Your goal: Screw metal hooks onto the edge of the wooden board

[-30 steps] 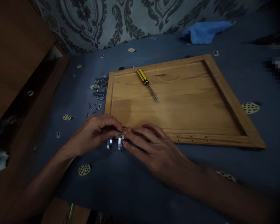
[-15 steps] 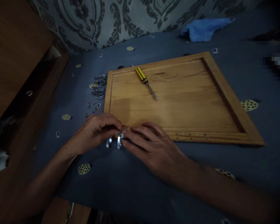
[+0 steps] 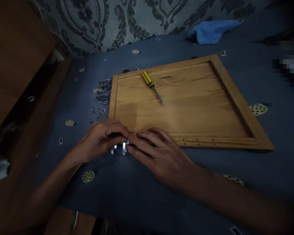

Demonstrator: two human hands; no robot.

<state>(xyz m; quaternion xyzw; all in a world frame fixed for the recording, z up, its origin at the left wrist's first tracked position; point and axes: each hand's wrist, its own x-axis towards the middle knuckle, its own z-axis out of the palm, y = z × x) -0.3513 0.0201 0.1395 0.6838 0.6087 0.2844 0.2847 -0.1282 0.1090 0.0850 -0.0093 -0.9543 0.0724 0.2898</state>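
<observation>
A wooden board [image 3: 186,107] with a raised frame lies flat on a blue patterned cloth [image 3: 137,195]. At its near left corner a small silver metal hook [image 3: 123,148] rests against the board's front edge. My left hand [image 3: 100,138] has its fingers curled round the hook from the left. My right hand [image 3: 159,155] pinches at the hook's top with thumb and forefinger, the other fingers lying on the board's edge. A yellow-and-black screwdriver [image 3: 152,86] rests on the board near its far left corner.
More metal hooks [image 3: 104,91] and small screws [image 3: 96,114] lie on the cloth left of the board. A blue rag [image 3: 210,31] sits at the back by the patterned wall. Brown wooden furniture [image 3: 17,65] stands on the left.
Both hands stay at the hook with only slight finger shifts. The view has drifted a little, nothing else has moved.
</observation>
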